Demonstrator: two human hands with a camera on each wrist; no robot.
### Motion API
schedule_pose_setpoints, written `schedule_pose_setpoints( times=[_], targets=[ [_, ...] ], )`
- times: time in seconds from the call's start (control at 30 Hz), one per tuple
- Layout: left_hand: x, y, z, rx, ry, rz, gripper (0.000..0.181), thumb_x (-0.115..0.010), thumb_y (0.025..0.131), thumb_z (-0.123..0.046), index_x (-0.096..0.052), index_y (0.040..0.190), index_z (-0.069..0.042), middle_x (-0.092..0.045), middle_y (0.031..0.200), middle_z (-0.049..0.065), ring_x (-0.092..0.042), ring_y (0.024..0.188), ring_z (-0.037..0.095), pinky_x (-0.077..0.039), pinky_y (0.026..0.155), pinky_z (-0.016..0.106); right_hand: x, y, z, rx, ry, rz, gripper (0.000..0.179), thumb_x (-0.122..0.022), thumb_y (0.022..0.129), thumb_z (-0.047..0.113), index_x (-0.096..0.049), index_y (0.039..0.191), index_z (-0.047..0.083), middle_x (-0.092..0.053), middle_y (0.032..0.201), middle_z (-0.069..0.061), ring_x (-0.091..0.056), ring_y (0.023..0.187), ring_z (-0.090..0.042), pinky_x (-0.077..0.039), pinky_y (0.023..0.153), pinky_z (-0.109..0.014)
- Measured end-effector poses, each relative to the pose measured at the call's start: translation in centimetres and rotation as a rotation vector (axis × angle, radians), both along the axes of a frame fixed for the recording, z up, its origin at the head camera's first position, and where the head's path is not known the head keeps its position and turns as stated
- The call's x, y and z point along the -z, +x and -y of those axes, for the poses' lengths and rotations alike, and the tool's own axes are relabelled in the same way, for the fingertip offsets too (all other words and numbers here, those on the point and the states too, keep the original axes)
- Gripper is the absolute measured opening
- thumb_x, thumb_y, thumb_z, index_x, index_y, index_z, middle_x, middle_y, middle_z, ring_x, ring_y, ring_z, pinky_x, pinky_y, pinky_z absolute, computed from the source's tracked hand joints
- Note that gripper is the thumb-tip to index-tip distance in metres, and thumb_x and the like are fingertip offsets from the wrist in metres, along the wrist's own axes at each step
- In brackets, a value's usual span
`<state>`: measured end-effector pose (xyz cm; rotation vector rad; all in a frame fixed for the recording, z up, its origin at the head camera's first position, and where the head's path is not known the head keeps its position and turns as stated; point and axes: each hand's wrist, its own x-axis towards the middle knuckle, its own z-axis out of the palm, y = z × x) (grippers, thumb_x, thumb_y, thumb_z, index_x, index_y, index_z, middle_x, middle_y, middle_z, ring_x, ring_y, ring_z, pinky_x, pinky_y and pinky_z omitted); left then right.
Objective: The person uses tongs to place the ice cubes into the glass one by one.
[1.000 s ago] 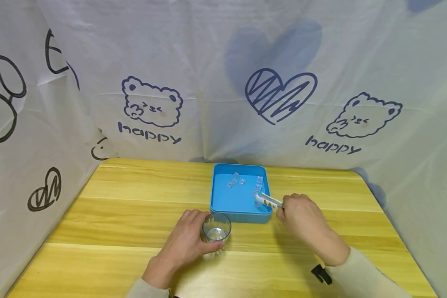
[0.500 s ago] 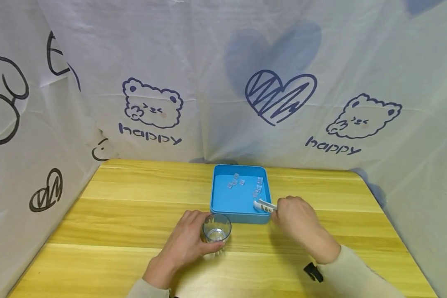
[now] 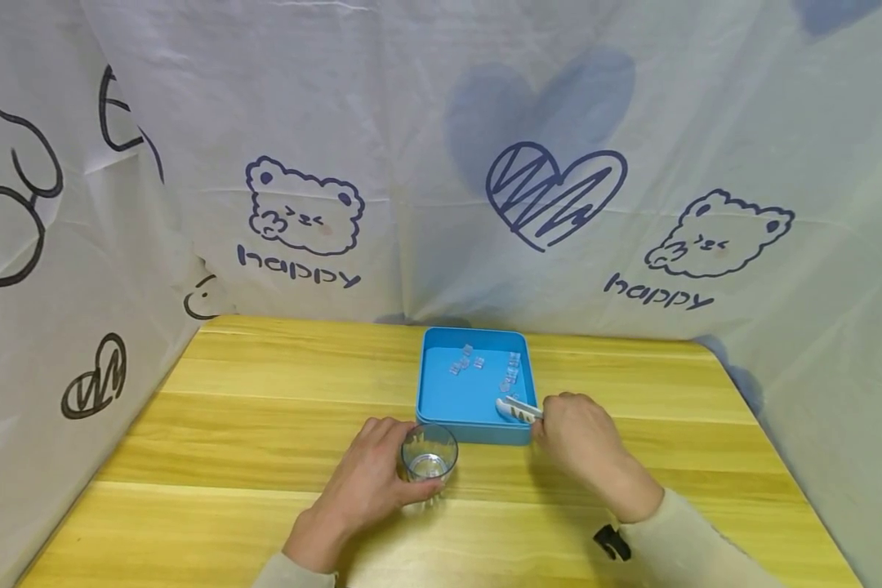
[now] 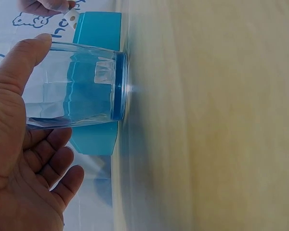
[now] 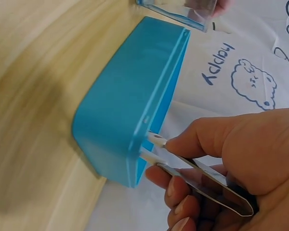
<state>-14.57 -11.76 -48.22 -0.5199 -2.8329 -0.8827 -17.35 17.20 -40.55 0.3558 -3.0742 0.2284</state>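
Left hand (image 3: 370, 469) gripped the glass (image 3: 429, 465) near the blue tray (image 3: 470, 431), apparently for steadiness; right hand (image 3: 581, 437) pinched tweezers (image 3: 518, 410) angled into the tray, likely for reach.

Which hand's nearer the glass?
Left. The left hand grips the glass from its left side; the right hand is apart from it, off to the right, holding tongs at the box.

The white backdrop cloth (image 3: 426, 122) reads "happy" 2 times.
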Motion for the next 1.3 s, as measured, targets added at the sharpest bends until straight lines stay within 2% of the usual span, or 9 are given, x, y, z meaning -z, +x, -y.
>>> schedule_pose_setpoints(
  times=[0.53, 0.93, 1.3],
  targets=[
    [0.2, -0.1, 0.0, 0.007, 0.004, 0.008, 0.077, -0.094, 0.073, -0.053, -0.067, 0.131, -0.009, -0.067, 0.118, -0.001, -0.053, 0.108, 0.015, -0.055, 0.096, 0.04, 2.3, -0.3, -0.4, -0.024, -0.059, -0.098, 0.027, -0.066, 0.091, 0.006, -0.054, 0.067, 0.009, -0.045, 0.065, -0.004, -0.042, 0.063, -0.02, -0.037, 0.056, -0.03],
    [0.2, -0.1, 0.0, 0.001, 0.003, 0.006, 0.078, -0.094, 0.073, -0.053, -0.067, 0.132, -0.009, -0.067, 0.118, 0.0, -0.053, 0.108, 0.016, -0.055, 0.097, 0.04, 2.5, -0.1, -0.5, -0.025, -0.048, -0.114, 0.028, -0.066, 0.091, 0.009, -0.052, 0.067, 0.01, -0.044, 0.066, -0.004, -0.04, 0.063, -0.019, -0.035, 0.055, -0.029],
    [0.2, -0.1, 0.0, 0.0, -0.001, 0.004, 0.078, -0.094, 0.073, -0.053, -0.067, 0.132, -0.009, -0.067, 0.118, -0.001, -0.053, 0.108, 0.016, -0.054, 0.097, 0.04, 3.8, -0.1, -0.2, -0.066, -0.006, -0.248, 0.023, -0.073, 0.091, 0.013, -0.06, 0.075, 0.004, -0.045, 0.066, -0.003, -0.041, 0.062, -0.019, -0.038, 0.054, -0.029]
  ],
)
